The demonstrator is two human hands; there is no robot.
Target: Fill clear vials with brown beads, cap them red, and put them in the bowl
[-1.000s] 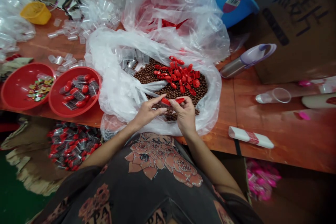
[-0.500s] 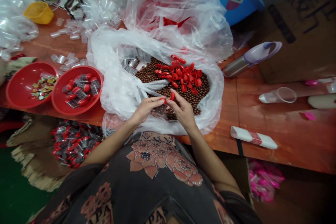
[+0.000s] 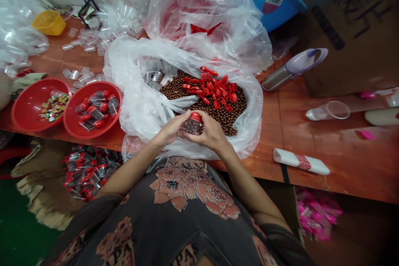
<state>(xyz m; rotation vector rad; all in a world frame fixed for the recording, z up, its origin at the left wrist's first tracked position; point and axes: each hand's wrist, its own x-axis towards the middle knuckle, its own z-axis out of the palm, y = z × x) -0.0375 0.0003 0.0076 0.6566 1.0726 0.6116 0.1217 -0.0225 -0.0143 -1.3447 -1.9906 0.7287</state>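
Note:
Between my two hands is a small clear plastic container [image 3: 192, 124] with a red cap, brown balls showing through its wall. My left hand [image 3: 173, 129] grips it from the left, and my right hand [image 3: 213, 131] has thumb and fingers around its right side. Both hands are over the near side of an opened white plastic bag [image 3: 134, 104]. Inside the bag lie many small brown balls [image 3: 222, 118], with a heap of loose red caps [image 3: 218, 89] on top. Several empty clear containers [image 3: 156, 72] lie at the bag's back left.
On the left stand a red bowl [image 3: 70, 122] of capped containers and another red bowl [image 3: 23, 104] with small wrapped pieces. More filled containers [image 3: 87, 174] lie below the table edge. A flask [image 3: 289, 70], a clear cup [image 3: 338, 110] and a white packet [image 3: 301, 161] are on the right.
My fingers were pinching red pieces above the container; now both hands are around its sides and its red cap is on top. The view has shifted slightly.

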